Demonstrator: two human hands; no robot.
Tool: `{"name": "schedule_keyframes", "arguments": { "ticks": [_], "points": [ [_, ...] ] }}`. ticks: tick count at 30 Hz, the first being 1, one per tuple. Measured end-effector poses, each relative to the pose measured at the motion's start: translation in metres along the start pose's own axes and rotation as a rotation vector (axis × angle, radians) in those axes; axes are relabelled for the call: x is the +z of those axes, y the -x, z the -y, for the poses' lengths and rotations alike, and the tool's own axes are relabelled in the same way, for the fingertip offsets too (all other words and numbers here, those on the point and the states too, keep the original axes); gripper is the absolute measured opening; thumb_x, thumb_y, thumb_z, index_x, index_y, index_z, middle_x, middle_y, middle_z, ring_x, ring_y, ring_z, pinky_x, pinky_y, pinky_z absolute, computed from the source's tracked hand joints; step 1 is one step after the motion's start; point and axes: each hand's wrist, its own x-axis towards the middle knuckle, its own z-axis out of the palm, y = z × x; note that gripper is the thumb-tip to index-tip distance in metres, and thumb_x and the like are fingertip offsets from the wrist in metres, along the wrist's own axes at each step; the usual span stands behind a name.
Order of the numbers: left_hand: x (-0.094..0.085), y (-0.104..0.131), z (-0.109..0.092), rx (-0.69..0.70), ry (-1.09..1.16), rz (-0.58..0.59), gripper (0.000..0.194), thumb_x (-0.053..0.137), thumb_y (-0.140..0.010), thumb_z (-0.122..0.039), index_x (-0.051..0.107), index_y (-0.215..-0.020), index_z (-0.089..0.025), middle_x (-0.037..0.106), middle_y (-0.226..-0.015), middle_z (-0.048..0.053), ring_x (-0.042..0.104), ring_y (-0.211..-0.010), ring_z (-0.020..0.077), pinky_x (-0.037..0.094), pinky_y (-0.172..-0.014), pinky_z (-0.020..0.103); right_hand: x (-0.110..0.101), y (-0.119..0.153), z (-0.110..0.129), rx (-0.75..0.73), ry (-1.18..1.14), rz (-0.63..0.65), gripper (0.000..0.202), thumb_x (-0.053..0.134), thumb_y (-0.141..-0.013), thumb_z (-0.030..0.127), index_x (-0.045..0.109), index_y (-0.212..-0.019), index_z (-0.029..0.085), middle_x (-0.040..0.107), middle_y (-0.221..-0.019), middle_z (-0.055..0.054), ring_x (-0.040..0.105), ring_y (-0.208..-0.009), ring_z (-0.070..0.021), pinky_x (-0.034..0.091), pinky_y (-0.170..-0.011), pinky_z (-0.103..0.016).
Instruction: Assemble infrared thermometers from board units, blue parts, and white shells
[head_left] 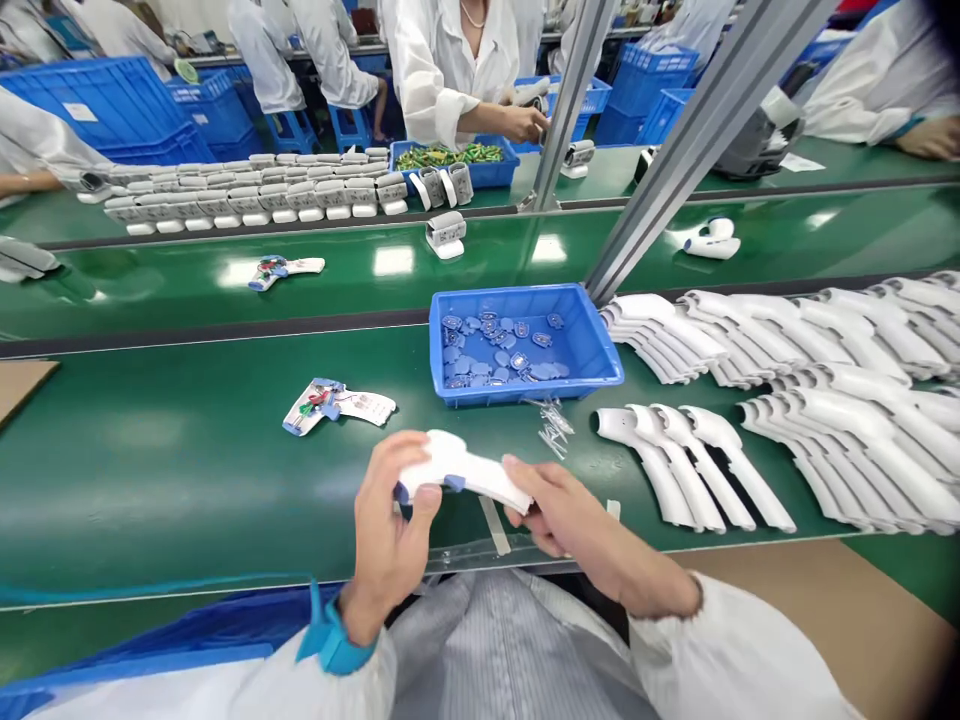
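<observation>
Above the bench's front edge I hold a white pistol-shaped thermometer housing (466,470) with a blue trigger and a blue end. My left hand (396,510) grips its wide head, thumb below and fingers over the top. My right hand (555,505) is closed around the end of its handle. Beyond my left hand, an open housing half (339,404) lies on the green bench, with wires and blue parts showing inside. Behind my right hand is a small pile of thin clear pieces (555,428).
A blue bin (525,390) of small blue parts stands ahead. White shells (694,465) lie in stacked rows at right. A metal post (675,150) slants above the bench. Across the green conveyor (345,290), a co-worker (465,70) handles grey-white units near a bin (495,170) of green parts.
</observation>
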Motion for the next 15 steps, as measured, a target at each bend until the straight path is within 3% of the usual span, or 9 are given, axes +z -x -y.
{"name": "schedule_keyframes", "arguments": {
  "ticks": [1,3,6,9,12,15],
  "points": [
    [0.0,0.004,0.002,-0.037,0.011,-0.09,0.019,0.056,-0.096,-0.034,0.064,-0.087,-0.019,0.069,-0.094,0.006,0.064,-0.089,0.0196,0.048,-0.08,0.031,0.002,0.001,0.001,0.074,-0.039,0.102,0.057,0.028,-0.099,0.065,0.058,-0.084,0.019,0.053,-0.063,0.002,0.033,-0.046,-0.0091,0.026,-0.044,-0.025],
    [0.004,0.007,0.007,-0.184,-0.028,-0.21,0.031,0.059,-0.095,-0.035,0.061,-0.069,-0.019,0.062,-0.067,0.0,0.057,-0.065,0.0148,0.044,-0.066,0.028,0.009,0.005,0.002,0.022,0.093,0.184,0.053,0.036,-0.098,0.064,0.061,-0.098,0.018,0.06,-0.068,0.0,0.043,-0.05,-0.0109,0.03,-0.048,-0.025],
    [0.015,-0.001,0.014,-0.305,0.021,-0.163,0.036,0.059,-0.095,-0.04,0.063,-0.066,-0.018,0.061,-0.063,0.0,0.054,-0.06,0.0138,0.04,-0.06,0.028,0.022,0.009,-0.003,-0.286,0.62,-0.065,0.037,0.048,-0.099,0.05,0.06,-0.118,0.02,0.071,-0.087,-0.005,0.063,-0.069,-0.0187,0.033,-0.057,-0.028],
    [0.024,-0.013,0.016,-0.26,0.134,-0.218,0.044,0.058,-0.096,-0.041,0.057,-0.058,-0.018,0.059,-0.059,0.0,0.055,-0.058,0.0138,0.041,-0.06,0.028,0.03,0.007,-0.008,-0.41,0.985,-0.257,0.033,0.038,-0.104,0.044,0.059,-0.117,0.022,0.072,-0.089,-0.005,0.067,-0.065,-0.0216,0.022,-0.052,-0.03],
    [0.031,-0.02,0.015,-0.186,0.084,-0.329,0.047,0.063,-0.093,-0.038,0.053,-0.052,-0.018,0.055,-0.052,-0.002,0.051,-0.052,0.0123,0.04,-0.06,0.029,0.031,0.003,-0.01,-0.447,1.076,-0.327,0.038,0.031,-0.106,0.047,0.06,-0.109,0.022,0.072,-0.079,-0.002,0.067,-0.057,-0.0207,0.014,-0.049,-0.03],
    [0.037,-0.025,0.016,-0.186,0.033,-0.346,0.048,0.06,-0.095,-0.036,0.053,-0.051,-0.018,0.053,-0.05,-0.002,0.05,-0.051,0.0117,0.039,-0.059,0.028,0.031,0.001,-0.008,-0.469,1.096,-0.363,0.039,0.032,-0.105,0.048,0.06,-0.1,0.022,0.071,-0.074,-0.002,0.067,-0.055,-0.0206,0.012,-0.049,-0.03]
  ]
}}
